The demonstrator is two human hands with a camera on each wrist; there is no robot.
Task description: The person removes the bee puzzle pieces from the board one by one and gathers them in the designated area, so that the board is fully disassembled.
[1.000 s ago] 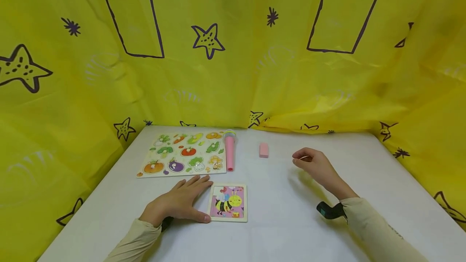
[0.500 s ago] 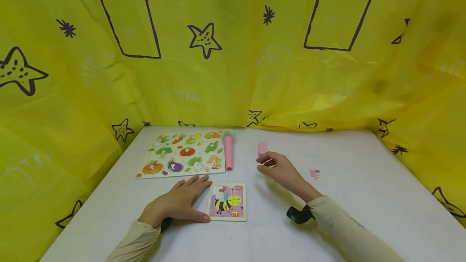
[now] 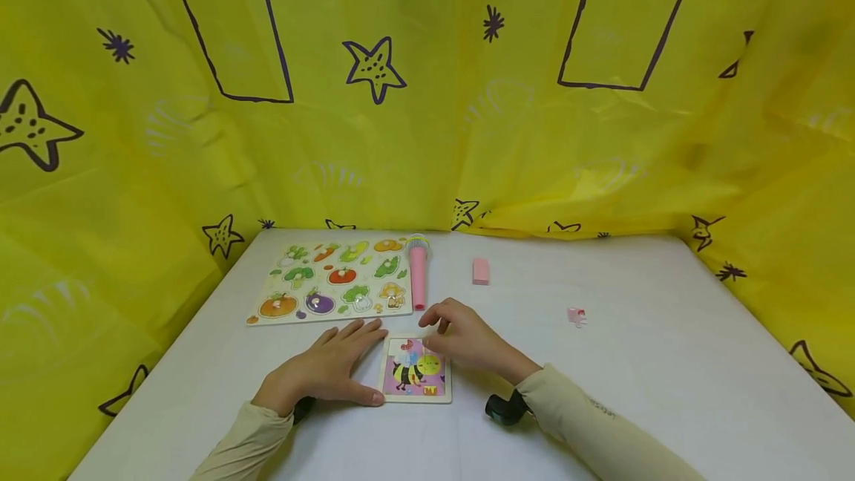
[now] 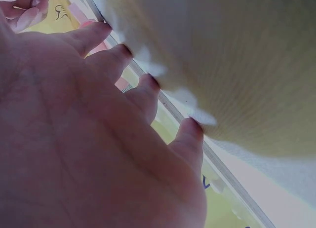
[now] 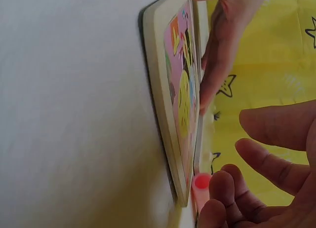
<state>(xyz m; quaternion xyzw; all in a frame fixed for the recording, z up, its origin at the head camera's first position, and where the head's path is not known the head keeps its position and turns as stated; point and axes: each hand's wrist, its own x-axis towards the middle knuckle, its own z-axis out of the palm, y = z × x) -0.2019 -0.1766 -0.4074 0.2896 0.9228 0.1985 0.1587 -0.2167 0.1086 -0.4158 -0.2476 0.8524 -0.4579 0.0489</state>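
A square wooden jigsaw puzzle (image 3: 427,398) with a bee picture lies flat on the table. My left hand (image 3: 327,366) rests along its left side with fingers spread, the thumb at the near left corner. In the left wrist view the fingertips (image 4: 190,127) of this hand overlap a board edge. Over the puzzle's far right corner is my right hand (image 3: 461,332), fingers bent and palm tilted inward. The right wrist view shows its thumb and forefinger apart with nothing between them. A small pink jigsaw piece (image 3: 577,315) lies by itself to the right.
Behind the left hand lies a vegetable knob-puzzle board (image 3: 267,295). A pink toy microphone (image 3: 418,277) stretches along its right edge. Farther right is a pink block (image 3: 481,271) on the white table (image 3: 534,266). A yellow patterned curtain (image 3: 427,132) surrounds the back and sides.
My right hand has moved left and nearer, from the table's right side to the bee puzzle's corner, uncovering the small pink jigsaw piece. The left hand has kept its place.
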